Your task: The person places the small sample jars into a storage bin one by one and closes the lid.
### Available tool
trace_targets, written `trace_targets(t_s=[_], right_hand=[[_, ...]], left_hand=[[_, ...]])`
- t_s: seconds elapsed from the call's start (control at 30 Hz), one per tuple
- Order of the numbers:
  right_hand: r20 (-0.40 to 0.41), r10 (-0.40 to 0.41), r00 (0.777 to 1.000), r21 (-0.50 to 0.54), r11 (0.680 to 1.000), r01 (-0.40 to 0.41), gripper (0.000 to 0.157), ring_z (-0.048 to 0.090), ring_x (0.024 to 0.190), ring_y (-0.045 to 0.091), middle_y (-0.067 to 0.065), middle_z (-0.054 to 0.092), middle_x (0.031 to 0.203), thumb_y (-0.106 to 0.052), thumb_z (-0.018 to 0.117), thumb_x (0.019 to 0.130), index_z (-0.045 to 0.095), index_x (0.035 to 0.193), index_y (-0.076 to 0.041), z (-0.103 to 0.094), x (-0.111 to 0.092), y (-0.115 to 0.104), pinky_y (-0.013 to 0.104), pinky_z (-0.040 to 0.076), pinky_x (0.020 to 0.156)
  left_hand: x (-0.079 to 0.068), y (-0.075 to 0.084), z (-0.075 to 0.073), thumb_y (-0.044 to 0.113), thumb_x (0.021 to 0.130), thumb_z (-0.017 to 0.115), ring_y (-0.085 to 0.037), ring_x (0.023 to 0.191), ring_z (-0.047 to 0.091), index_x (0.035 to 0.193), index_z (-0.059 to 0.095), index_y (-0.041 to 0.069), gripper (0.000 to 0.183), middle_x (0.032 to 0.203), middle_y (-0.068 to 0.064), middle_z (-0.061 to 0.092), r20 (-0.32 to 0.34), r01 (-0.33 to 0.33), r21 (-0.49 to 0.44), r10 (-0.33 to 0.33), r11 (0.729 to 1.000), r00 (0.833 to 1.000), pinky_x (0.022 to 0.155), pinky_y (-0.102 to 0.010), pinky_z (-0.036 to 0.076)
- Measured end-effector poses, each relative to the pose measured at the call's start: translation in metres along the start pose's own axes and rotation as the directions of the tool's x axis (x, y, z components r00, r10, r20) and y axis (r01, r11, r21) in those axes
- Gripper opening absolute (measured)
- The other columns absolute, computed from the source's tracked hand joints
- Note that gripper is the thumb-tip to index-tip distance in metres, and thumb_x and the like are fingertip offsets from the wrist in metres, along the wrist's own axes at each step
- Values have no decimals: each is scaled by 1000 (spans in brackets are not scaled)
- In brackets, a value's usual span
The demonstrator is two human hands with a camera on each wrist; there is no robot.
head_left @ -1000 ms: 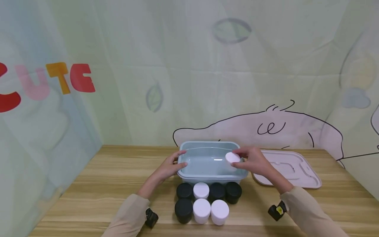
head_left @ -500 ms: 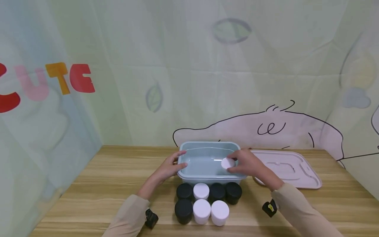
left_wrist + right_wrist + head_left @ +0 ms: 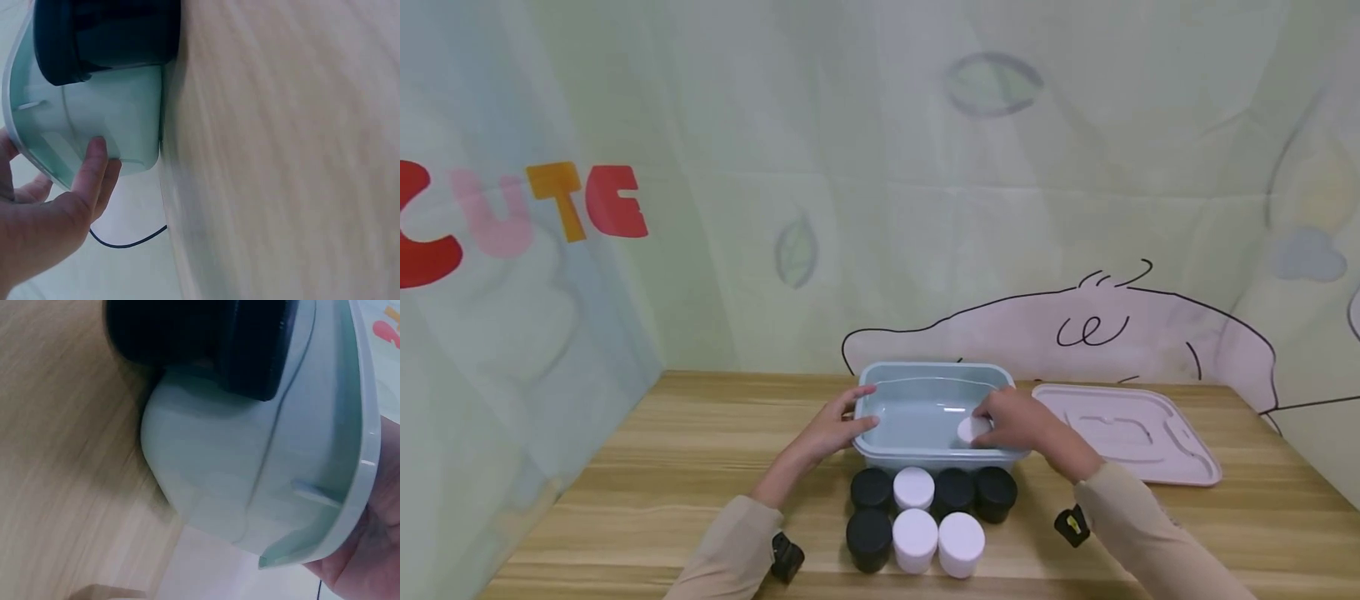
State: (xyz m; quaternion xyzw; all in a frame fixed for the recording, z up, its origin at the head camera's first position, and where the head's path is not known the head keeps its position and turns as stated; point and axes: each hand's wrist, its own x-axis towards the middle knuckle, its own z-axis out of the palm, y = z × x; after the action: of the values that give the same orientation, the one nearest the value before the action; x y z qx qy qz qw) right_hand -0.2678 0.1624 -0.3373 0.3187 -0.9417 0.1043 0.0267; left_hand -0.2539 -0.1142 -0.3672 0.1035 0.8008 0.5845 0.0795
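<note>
A light blue plastic storage box (image 3: 910,422) stands open-topped on the table. Its left end is gripped by my left hand (image 3: 837,425), with fingers against the outer wall and over the rim in the left wrist view. Inside the box's right part, my right hand (image 3: 1021,419) holds a white round jar (image 3: 970,430) between thumb and fingers, low down near the front wall. In the right wrist view the box wall hides the jar. Before the box stand two rows of jars: several black ones, such as the black jar (image 3: 870,540), and white ones like the white jar (image 3: 962,542).
A pale pink lid (image 3: 1138,446) lies flat on the wooden table (image 3: 715,442), right of the box. Behind the table hangs a printed cloth backdrop (image 3: 880,208). A black jar (image 3: 194,337) stands close to the box's front wall in the right wrist view.
My right hand has moved left and down into the box, carrying the white jar lower toward the front wall. The left hand keeps its place on the box.
</note>
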Motion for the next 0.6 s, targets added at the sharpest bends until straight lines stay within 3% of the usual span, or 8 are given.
trace_targets(t_s=[0.13, 0.23, 0.4, 0.6], right_hand=[[4, -9, 1000, -7, 1000, 9, 26, 24, 49, 5, -10, 25, 50, -22, 76, 69, 57, 56, -10, -4, -4, 0, 19, 16, 46], [13, -30, 999, 13, 999, 29, 24, 27, 49, 4, -10, 33, 49, -19, 75, 69, 58, 55, -9, -8, -7, 2, 17, 19, 46], [28, -29, 999, 45, 999, 27, 17, 39, 54, 5, -1, 63, 64, -16, 75, 69, 72, 75, 0, -10, -8, 5, 17, 33, 50], [24, 46, 999, 131, 990, -49, 33, 46, 61, 7, 12, 70, 87, -21, 75, 70, 70, 92, 3, -13, -14, 4, 19, 38, 54]], left_hand=[[0, 0, 1, 11, 89, 55, -28, 104, 54, 136, 39, 8, 50, 131, -27, 41, -2, 5, 4, -5, 1000, 1000, 79, -38, 53], [0, 0, 0, 11, 89, 54, -28, 103, 54, 136, 39, 9, 49, 131, -27, 42, -4, 9, 8, -9, 1000, 1000, 79, -38, 53], [0, 0, -1, 12, 89, 55, -28, 103, 54, 136, 39, 9, 50, 130, -27, 42, -8, 14, 8, -14, 1000, 1000, 79, -38, 53], [0, 1, 0, 12, 89, 56, -30, 105, 54, 136, 40, 10, 50, 132, -26, 41, -9, 22, 10, -22, 1000, 1000, 80, -39, 52]])
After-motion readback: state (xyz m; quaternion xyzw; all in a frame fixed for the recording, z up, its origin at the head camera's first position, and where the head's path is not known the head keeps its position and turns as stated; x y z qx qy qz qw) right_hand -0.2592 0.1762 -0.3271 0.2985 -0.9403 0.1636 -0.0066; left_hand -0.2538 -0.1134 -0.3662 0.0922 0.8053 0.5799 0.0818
